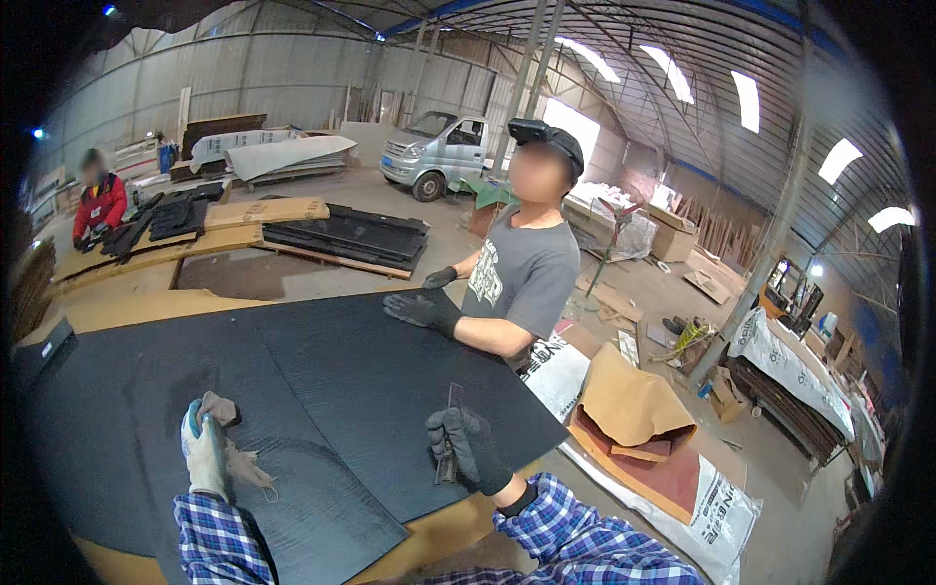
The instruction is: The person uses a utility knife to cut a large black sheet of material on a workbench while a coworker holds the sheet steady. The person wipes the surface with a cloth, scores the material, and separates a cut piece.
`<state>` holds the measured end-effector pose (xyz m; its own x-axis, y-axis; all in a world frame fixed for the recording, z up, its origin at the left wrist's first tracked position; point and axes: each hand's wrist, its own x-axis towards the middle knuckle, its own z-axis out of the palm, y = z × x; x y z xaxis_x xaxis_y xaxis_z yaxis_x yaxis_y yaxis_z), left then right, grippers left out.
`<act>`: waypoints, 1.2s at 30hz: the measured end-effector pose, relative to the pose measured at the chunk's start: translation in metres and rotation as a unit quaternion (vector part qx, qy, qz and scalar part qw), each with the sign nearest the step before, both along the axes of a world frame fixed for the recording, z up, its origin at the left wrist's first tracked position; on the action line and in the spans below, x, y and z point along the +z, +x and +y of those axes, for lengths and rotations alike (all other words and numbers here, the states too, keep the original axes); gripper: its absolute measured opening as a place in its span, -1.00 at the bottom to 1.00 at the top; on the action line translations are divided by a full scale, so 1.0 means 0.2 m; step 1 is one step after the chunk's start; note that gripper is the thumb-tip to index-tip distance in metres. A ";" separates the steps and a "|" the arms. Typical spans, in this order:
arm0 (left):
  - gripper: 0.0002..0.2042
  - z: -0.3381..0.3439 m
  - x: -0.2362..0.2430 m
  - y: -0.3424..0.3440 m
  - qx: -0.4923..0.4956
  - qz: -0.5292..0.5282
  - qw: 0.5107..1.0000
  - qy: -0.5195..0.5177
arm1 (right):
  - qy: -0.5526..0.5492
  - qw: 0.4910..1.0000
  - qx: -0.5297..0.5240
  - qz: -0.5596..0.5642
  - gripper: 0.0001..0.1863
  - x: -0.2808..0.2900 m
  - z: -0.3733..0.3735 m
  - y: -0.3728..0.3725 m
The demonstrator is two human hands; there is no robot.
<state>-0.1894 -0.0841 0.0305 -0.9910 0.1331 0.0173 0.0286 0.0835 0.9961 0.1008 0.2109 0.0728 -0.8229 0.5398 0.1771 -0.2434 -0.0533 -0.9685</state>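
My left hand [203, 458], in a white and blue work glove, is closed around a grey-brown rag [220, 409]. Frayed, pale threads [252, 470] trail beside it over a large black sheet [322, 336]. My right hand [466, 450], in a dark glove, grips what looks like a utility knife [455, 395], its thin end pointing up and its lower end showing below the fist. A seam or overlapping edge runs through the black sheeting between my hands. Across from me, a co-worker's dark-gloved hands [424, 312] rest at the sheet's far edge.
A co-worker in a grey shirt [526, 273] stands at the far side. Brown board [639, 400] and white wrapping [726, 512] lie to the right. Dark panels [346, 239] are stacked behind, near a person in red [100, 205]. A silver van [434, 154] is parked farther back.
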 end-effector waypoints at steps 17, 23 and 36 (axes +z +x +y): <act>-0.51 0.00 0.01 0.00 -0.010 -0.026 1.000 -0.010 | -0.136 0.988 -0.035 0.069 -0.62 -0.21 0.02 0.03; -0.53 0.01 0.03 0.03 0.002 -0.024 0.999 0.031 | -0.032 0.996 -0.079 0.037 -0.62 -0.22 -0.01 0.04; -0.53 -0.01 -0.04 -0.03 0.002 0.005 1.000 0.022 | -0.101 0.993 -0.001 0.063 -0.50 -0.30 0.02 0.03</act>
<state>-0.1964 -0.0856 0.0221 -0.9911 0.1286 0.0338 0.0391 0.0389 0.9985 0.1078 0.2153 0.0119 -0.7996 0.5770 0.1664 -0.3618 -0.2418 -0.9003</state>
